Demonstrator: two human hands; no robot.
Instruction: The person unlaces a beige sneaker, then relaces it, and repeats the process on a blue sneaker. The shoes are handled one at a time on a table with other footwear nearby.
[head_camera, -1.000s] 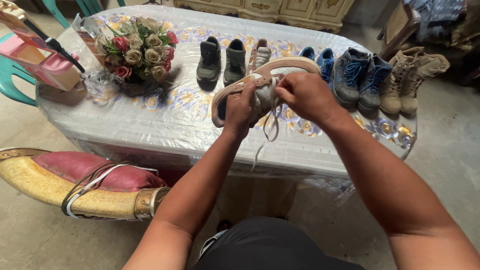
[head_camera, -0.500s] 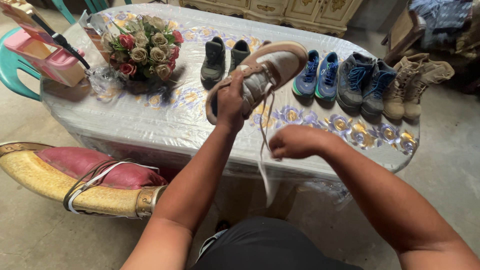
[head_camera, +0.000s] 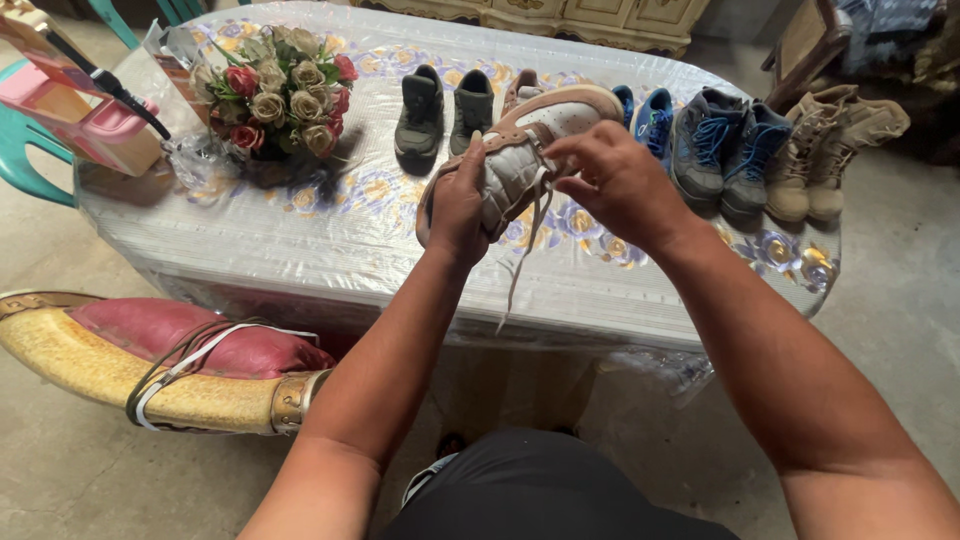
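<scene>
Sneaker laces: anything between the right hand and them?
Nothing visible. The right hand is at the laces of the tan and white sneaker, which the left hand holds above the table; one lace end dangles free below.

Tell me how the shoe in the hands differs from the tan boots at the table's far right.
The held shoe is a low pink-and-white sneaker; the tan boots are tall and tan all over. The sneaker is lifted off the table, the left hand gripping it and the right hand at its laces; the boots stand on the table as a pair. The sneaker's lace hangs loose below it; the boots' laces look done up. Both are lace-up footwear.
</scene>
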